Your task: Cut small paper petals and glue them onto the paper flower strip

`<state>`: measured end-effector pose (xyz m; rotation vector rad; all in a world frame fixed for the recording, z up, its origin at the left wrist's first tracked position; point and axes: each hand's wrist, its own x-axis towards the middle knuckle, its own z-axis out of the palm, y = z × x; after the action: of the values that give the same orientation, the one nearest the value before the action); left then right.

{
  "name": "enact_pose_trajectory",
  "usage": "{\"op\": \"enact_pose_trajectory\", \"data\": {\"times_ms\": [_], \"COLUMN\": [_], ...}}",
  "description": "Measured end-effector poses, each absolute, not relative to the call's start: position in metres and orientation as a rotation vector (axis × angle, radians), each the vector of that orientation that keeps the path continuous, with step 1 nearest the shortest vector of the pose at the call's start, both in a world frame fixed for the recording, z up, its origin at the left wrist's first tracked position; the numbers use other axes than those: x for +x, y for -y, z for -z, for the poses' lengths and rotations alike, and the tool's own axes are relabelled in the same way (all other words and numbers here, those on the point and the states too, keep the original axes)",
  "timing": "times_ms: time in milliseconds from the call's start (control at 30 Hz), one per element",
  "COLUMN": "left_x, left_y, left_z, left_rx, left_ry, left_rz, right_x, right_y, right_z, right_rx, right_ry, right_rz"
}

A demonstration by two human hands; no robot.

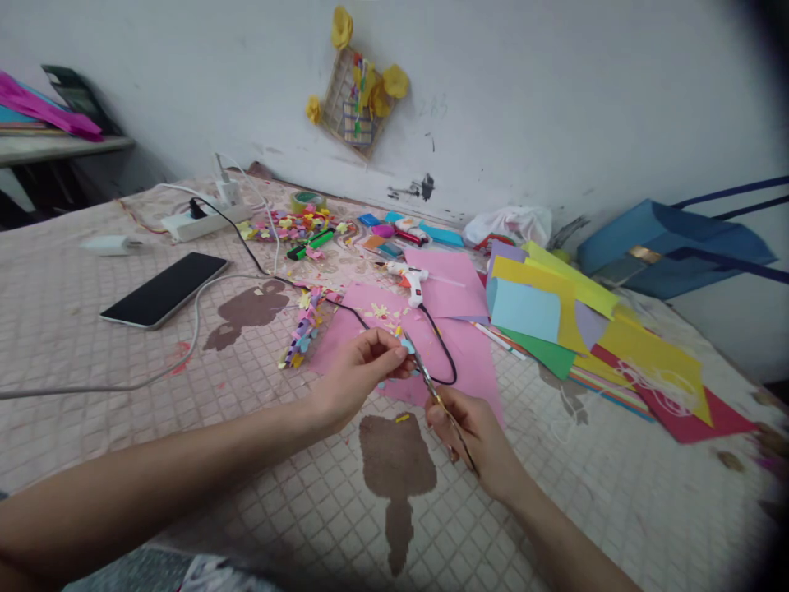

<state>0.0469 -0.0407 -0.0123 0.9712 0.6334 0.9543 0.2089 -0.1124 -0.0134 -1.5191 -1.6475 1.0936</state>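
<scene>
My left hand (363, 370) pinches a small light blue paper piece (408, 346) between thumb and fingers, above pink paper. My right hand (472, 436) is closed round a pair of scissors (436, 395), whose blades point up and left to the edge of the blue piece. Beyond my hands a white glue gun (414, 284) lies on the pink sheets (453, 284), its black cord looping to the right. Left of my left hand is a stick covered with small paper flowers (302, 335). Yellow paper scraps (379, 312) lie near the glue gun.
A phone (166, 290) and a white power strip (203, 220) with cables are at the left. A green cutter (311, 244), tape roll (307, 201) and paper flowers sit at the back. Coloured paper sheets (527, 311) and a blue bag (666, 247) are at the right.
</scene>
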Motion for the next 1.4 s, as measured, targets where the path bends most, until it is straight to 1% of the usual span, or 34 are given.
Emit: {"op": "enact_pose_trajectory", "data": {"times_ms": [900, 1167, 1400], "left_x": [0.035, 0.033, 0.033], "left_y": [0.021, 0.019, 0.017], "left_z": [0.01, 0.005, 0.008], "left_rx": [1.108, 1.088, 1.074], "left_ry": [-0.506, -0.539, -0.504], "left_rz": [-0.794, -0.766, -0.727], "right_x": [0.209, 0.214, 0.216], "right_y": [0.113, 0.111, 0.112], "right_z": [0.014, 0.015, 0.012], "right_rx": [-1.527, -1.463, -1.43], "right_ry": [1.634, 1.55, 1.606], "right_rz": [-1.074, -1.14, -1.224]}}
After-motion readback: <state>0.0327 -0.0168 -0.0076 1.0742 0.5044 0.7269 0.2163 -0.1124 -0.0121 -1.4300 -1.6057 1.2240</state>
